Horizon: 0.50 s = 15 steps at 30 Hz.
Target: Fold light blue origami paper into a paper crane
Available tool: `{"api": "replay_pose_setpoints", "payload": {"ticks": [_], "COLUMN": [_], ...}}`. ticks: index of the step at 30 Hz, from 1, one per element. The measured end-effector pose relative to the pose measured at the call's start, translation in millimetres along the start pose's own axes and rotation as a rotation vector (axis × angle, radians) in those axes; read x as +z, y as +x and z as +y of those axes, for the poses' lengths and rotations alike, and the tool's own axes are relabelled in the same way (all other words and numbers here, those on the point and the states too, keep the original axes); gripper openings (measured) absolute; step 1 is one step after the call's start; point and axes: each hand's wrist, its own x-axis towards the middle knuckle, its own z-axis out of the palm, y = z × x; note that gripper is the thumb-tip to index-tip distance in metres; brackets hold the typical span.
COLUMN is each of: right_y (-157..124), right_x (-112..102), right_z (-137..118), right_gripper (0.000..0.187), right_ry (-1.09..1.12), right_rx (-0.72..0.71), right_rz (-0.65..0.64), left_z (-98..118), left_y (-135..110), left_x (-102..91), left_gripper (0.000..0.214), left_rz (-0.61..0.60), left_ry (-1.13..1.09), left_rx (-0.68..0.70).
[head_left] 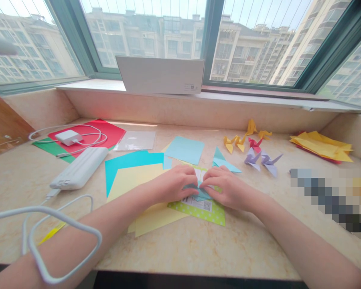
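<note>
Near the middle of the counter, both my hands pinch a small folded piece of light blue paper (202, 195). My left hand (179, 183) grips its left side, with fingers curled in. At the other side my right hand (225, 186) presses thumb and fingertips together on the paper. Much of the fold is hidden under the fingers. Beneath it lies a lime green polka-dot sheet (213, 215) with a white printed label. Just behind my right hand is another folded light blue paper (224, 161), with one pointed flap standing up.
Pale yellow sheets (138, 180), a turquoise sheet (114, 165) and light blue squares (185, 149) lie left and behind. Several origami cranes (252, 159) stand back right, near yellow papers (321, 145). A white power bank (80, 168) and a looping cable (66, 212) occupy the left.
</note>
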Motion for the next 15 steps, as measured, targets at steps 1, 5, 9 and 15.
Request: {"api": "replay_pose_setpoints", "payload": {"ticks": [1, 5, 9, 15], "right_y": [-0.3, 0.4, 0.6, -0.9], "right_x": [-0.6, -0.4, 0.2, -2.1], "right_z": [-0.5, 0.3, -1.2, -8.4], "right_gripper": [0.014, 0.011, 0.018, 0.019], "right_ry": [0.01, 0.033, -0.038, -0.128], "right_rx": [0.006, 0.008, -0.03, -0.061], "right_rz": [-0.004, -0.017, -0.018, -0.046], "left_z": [0.0, -1.2, -1.8, -1.3], "left_y": [0.1, 1.1, 3.2, 5.6], "left_x": [0.8, 3.9, 2.4, -3.5], "left_gripper": [0.013, 0.009, 0.011, 0.016], "left_rz": [0.001, 0.015, 0.034, -0.018], "left_ry": [-0.016, -0.066, -0.05, 0.099], "left_rx": [-0.009, -0.035, -0.01, 0.064]}}
